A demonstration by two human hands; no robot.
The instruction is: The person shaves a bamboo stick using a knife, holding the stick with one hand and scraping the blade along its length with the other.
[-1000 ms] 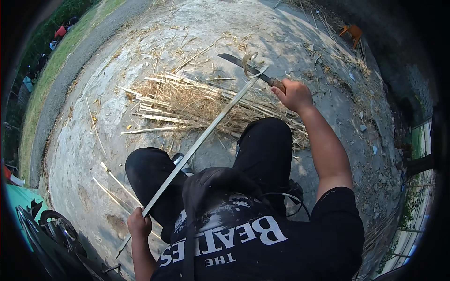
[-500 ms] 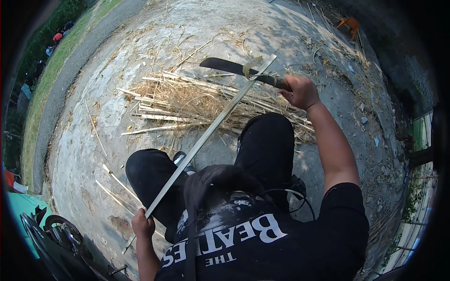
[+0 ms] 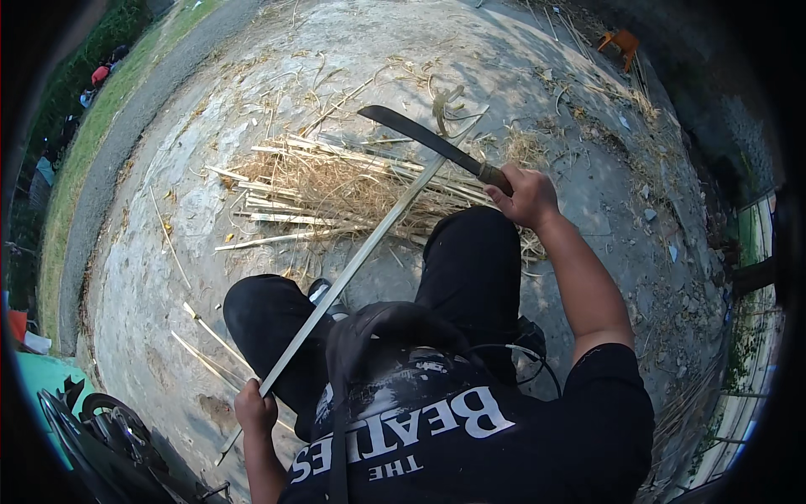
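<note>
My right hand (image 3: 527, 195) is wrapped round the handle of a machete (image 3: 416, 132). Its dark blade points to the upper left and crosses a long pale strip, which looks like split bamboo (image 3: 361, 256), near that strip's far end. Low on the left, my left hand (image 3: 255, 406) grips the strip close to its near end. The strip slants across my left thigh and up to the right. A curled shaving (image 3: 440, 109) shows just beyond the blade. Beneath the strip's far half lies a heap of split strips and fine shavings (image 3: 336, 189) on the ground.
Loose strips (image 3: 210, 357) lie to my left on the concrete (image 3: 134, 277). A motorcycle (image 3: 117, 428) stands at the lower left. An orange plastic chair (image 3: 621, 46) is at the far right. Black cable (image 3: 537, 357) runs beside my right hip. Other people (image 3: 99, 76) sit far left.
My right hand has drawn the machete nearer to me and slightly left, along the strip. The blade now tilts more steeply. My left hand keeps its hold, almost unmoved.
</note>
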